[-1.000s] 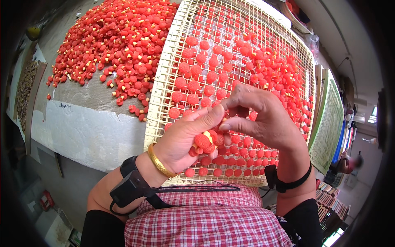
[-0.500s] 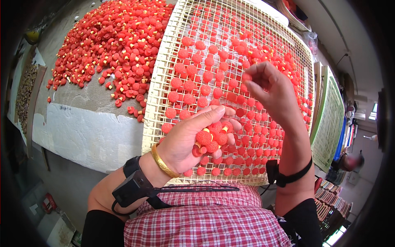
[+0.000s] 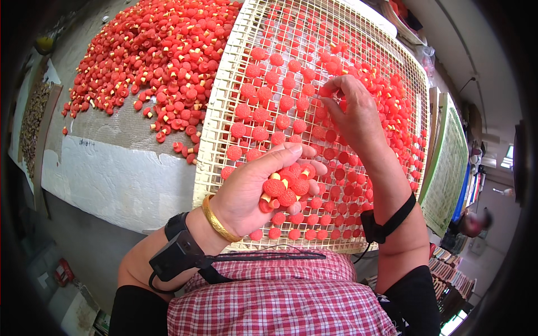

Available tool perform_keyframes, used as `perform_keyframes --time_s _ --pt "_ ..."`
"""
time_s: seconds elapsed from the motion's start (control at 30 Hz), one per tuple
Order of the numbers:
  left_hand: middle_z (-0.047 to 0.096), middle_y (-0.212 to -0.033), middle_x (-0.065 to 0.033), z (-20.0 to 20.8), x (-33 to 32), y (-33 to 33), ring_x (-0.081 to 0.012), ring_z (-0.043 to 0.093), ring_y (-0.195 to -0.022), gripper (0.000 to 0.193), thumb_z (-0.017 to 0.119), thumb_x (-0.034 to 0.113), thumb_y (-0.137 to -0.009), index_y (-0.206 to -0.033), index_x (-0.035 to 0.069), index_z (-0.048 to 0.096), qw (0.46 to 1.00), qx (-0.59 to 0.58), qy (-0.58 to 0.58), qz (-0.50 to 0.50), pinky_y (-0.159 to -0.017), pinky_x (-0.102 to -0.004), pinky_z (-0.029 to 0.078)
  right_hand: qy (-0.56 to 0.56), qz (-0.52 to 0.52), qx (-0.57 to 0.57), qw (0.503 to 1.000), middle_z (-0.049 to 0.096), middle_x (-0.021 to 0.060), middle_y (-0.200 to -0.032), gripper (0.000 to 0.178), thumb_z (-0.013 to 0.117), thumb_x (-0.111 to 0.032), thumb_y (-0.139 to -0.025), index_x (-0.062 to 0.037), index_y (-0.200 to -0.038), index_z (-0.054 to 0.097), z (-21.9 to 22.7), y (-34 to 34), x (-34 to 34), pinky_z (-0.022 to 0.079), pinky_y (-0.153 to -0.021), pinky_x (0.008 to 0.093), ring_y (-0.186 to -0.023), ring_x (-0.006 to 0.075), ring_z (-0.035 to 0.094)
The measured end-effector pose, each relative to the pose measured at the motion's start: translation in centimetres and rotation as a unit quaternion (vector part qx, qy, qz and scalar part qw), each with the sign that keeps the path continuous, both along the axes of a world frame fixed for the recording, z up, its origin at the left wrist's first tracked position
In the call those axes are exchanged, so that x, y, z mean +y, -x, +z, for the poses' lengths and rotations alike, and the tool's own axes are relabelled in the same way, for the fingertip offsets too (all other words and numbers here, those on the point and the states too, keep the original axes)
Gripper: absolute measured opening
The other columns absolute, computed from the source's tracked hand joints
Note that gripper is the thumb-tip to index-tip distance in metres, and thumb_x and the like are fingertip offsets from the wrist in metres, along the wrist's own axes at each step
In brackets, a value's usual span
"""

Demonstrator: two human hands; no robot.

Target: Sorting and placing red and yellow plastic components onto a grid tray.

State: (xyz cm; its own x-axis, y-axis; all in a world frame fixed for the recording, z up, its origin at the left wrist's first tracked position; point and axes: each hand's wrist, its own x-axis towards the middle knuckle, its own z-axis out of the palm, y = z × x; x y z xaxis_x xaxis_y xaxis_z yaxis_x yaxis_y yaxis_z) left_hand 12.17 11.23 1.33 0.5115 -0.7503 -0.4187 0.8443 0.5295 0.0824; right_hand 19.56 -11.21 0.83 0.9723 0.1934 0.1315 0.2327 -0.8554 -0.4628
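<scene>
Resting in left hand [image 3: 242,191]: red pieces [image 3: 287,197]

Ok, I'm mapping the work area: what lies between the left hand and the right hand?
In the head view, between the left hand and right hand show red round-capped pieces on the cream lattice rack.

bright centre; dim lower left; fisheye-bent edges; blackened corners

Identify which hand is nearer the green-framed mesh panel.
Right. The right hand, over the cream grid, is left of the green-framed mesh panel; the left hand, cupping red mushroom-shaped pieces, is farther left.
</scene>
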Motion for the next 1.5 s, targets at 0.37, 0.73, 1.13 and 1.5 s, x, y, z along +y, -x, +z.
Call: perform_keyframes --time_s 0.37,0.73,1.13,1.5 --pt "0.063 -0.119 -0.0159 0.3 0.2 0.3 -0.0217 0.066 -0.094 0.031 0.048 0.029 -0.104 -0.123 0.006 0.055 1.000 -0.005 -0.019 -0.009 -0.056 -0.0290 0.053 -0.008 0.008 -0.035 0.999 0.063 0.0100 -0.094 0.018 0.075 -0.008 -0.082 -0.0058 -0.095 0.062 -1.1 0.0 -0.2 0.049 -0.084 0.0417 -0.095 0.0304 0.061" --pt "0.061 -0.119 -0.0162 0.2 0.5 0.2 -0.0219 0.065 -0.095 0.031 0.048 0.028 -0.104 -0.125 0.006 0.053 1.000 0.005 -0.028 -0.005 -0.057 -0.0290 0.053 0.076 0.017 -0.046 0.996 0.061 0.0088 -0.098 0.020 0.075 -0.012 -0.083 -0.0076 -0.099 0.064 0.2 0.3 -0.3 0.045 -0.088 0.0423 -0.096 0.0287 0.058" --pt "0.060 -0.118 -0.0165 0.4 0.6 0.1 -0.0220 0.064 -0.094 0.030 0.046 0.028 -0.105 -0.124 0.005 0.052 1.000 0.015 -0.025 -0.001 -0.056 -0.0289 0.053 0.067 0.006 -0.042 0.997 0.064 0.0072 -0.102 0.021 0.074 -0.012 -0.084 -0.0082 -0.105 0.071 1.8 -0.8 -2.4 0.044 -0.093 0.0425 -0.101 0.0266 0.059" --pt "0.060 -0.117 -0.0165 0.2 0.6 0.1 -0.0221 0.064 -0.094 0.030 0.046 0.028 -0.105 -0.123 0.005 0.053 0.999 0.023 -0.030 -0.003 -0.057 -0.0291 0.053 0.240 0.004 -0.006 0.971 0.062 0.0067 -0.105 0.019 0.075 -0.013 -0.081 -0.0081 -0.099 0.072 1.7 -2.2 -1.8 0.042 -0.097 0.0411 -0.109 0.0264 0.056"
